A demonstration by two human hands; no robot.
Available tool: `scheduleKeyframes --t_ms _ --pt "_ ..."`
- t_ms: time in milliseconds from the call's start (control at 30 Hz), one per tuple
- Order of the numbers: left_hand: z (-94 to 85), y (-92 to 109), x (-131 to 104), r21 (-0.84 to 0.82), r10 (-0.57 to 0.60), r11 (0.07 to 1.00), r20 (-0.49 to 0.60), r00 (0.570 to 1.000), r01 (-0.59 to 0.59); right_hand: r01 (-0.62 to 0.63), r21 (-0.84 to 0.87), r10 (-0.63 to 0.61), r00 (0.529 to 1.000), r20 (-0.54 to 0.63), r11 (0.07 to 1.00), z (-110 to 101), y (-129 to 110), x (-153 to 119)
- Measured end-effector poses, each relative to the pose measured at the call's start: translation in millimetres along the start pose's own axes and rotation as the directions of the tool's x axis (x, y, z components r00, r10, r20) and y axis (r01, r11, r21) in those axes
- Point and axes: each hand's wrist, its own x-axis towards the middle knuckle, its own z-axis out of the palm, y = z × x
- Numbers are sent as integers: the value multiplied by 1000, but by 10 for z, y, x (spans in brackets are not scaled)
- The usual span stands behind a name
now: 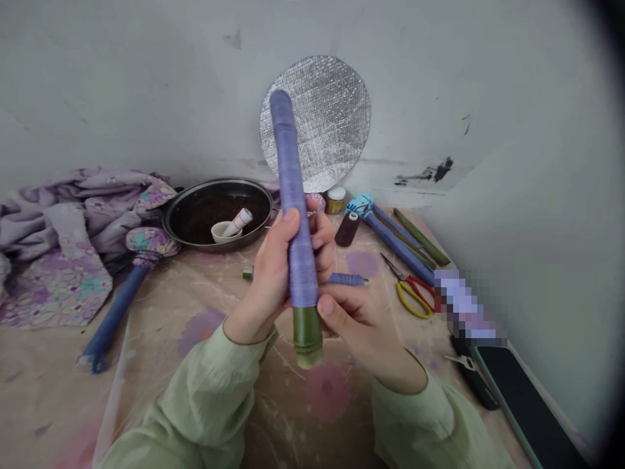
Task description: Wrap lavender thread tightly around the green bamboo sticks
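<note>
A bamboo stick [297, 205] wrapped in purple-blue thread stands upright before me, leaning slightly left at the top. Bare green bamboo shows only at its lower end. My left hand [276, 267] is closed round the wrapped middle, thumb in front and fingertips showing on the far side. Lower down, my right hand [361, 332] pinches the stick at the lower edge of the wrapping, its thumb on the side and its other fingers partly hidden behind. Past my hands a second thread-wrapped stick [346, 279] lies on the table, mostly covered from view.
Behind stand a dark pan [180, 238] holding a small white cup [219, 232], and a round silver mat [336, 117] against the wall. Scissors [415, 296], a dark thread cone [347, 229], cloth-headed sticks [398, 244] and a phone [527, 404] lie right; floral fabric [63, 260] lies left.
</note>
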Motion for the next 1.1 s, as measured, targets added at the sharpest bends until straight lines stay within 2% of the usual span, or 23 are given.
scheduleKeyframes --t_ms 100,200,300,400,667,867,1100 --pt "-51 -12 -3 65 21 998 17 1000 -22 -12 87 13 1000 -7 996 28 -7 15" --pt "-123 14 -7 223 82 971 0 997 -80 10 80 -2 994 -108 997 41 -7 42" --pt "-171 81 -15 500 186 856 -60 981 -132 -12 -19 7 970 -243 1000 43 -6 73" --pt "-190 139 -27 646 195 757 -72 978 -103 -13 -118 -23 954 -298 993 53 -5 96" --pt "-247 174 -15 821 224 545 56 973 -173 -29 -168 -22 955 -296 985 62 -19 78" --pt "-258 210 -7 853 236 487 77 969 -186 -11 -207 -47 960 -275 978 12 -28 53" --pt "-281 196 -6 843 248 491 106 963 -219 8 -126 -45 955 -294 992 16 -20 78"
